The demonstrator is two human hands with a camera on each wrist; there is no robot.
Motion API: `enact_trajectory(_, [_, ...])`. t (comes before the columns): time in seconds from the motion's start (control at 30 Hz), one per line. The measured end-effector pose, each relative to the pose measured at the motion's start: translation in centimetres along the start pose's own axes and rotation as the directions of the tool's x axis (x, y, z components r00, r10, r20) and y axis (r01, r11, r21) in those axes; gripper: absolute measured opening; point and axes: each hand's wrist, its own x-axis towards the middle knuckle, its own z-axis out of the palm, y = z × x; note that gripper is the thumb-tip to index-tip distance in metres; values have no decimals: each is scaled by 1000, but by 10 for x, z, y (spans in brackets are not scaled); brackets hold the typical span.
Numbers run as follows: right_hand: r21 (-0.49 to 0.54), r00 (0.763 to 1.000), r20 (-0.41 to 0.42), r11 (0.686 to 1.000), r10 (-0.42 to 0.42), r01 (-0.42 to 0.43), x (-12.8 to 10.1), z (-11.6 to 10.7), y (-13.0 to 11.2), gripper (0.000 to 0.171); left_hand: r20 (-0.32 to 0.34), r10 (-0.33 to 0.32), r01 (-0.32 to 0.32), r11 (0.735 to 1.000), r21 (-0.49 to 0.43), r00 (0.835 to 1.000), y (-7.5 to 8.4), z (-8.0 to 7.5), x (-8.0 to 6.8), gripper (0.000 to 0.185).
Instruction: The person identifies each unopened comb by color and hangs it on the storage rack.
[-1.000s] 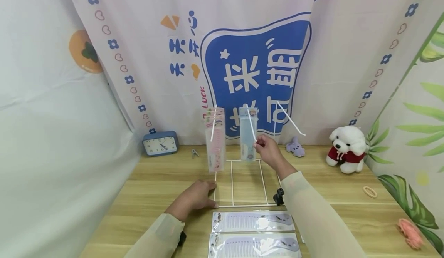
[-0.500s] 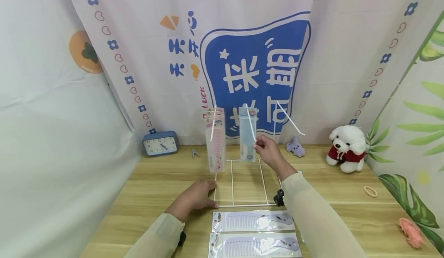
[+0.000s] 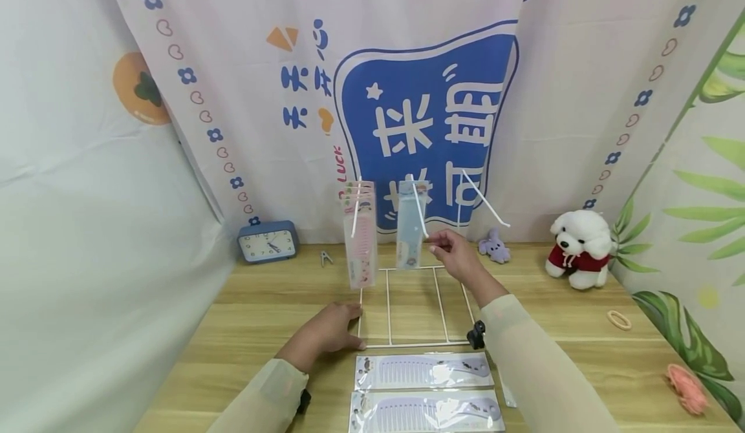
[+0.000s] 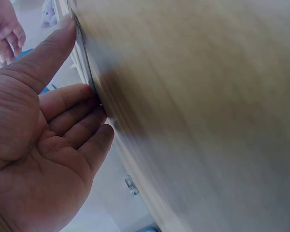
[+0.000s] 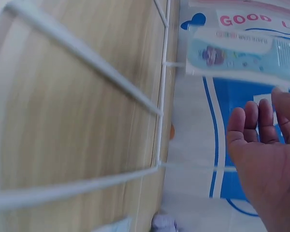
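Observation:
A blue packaged comb (image 3: 409,252) hangs on the middle hook of the white wire rack (image 3: 419,345). Just right of its lower part is my right hand (image 3: 458,257), fingers loosely bent and holding nothing. The right wrist view shows a gap between those fingers and the blue packet (image 5: 261,60). Several pink packaged combs (image 3: 362,252) hang from the left hook, while the right hook (image 3: 487,200) is bare. My left hand (image 3: 327,328) rests at the left side of the rack's base, thumb and fingertips touching its edge in the left wrist view.
Two purple packaged combs (image 3: 427,413) lie in front of the rack; another packet is partly hidden by the right sleeve. At the back stand a blue clock (image 3: 268,242), a small clip (image 3: 326,258), a purple toy (image 3: 495,247) and a white plush dog (image 3: 579,249). Hair ties lie right.
My right hand has let go of the blue packaged comb and drawn slightly to the right. The packet now hangs a little tilted on its hook. The left hand stays put.

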Motion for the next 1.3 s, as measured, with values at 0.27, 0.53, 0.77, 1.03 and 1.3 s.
enact_trajectory(0.27, [-231, 1000, -15, 973, 23, -26, -52, -32, 22, 34, 4, 14, -14, 1000, 2, 1000, -1, 1, -1, 79])
enact_trajectory(0.53, [-564, 957, 29, 795, 288, -222, -119, -66, 29, 70, -1, 16, -16, 1000, -9, 1000, 0, 0, -3, 79])
enact_trajectory(0.77, [-688, 894, 75, 672, 442, -274, -147, -71, 43, 115, -9, 30, -30, 1000, 2, 1000, 0, -1, -4, 79])
enact_trajectory(1.03, [-675, 875, 86, 674, 477, -301, -155, -74, 47, 106, -18, 49, -49, 999, 8, 999, -1, 1, -1, 79])
enact_trajectory(1.3, [-636, 853, 113, 697, 510, -332, -153, -84, 45, 100, -18, 36, -36, 999, -13, 999, 1, -1, -2, 79])
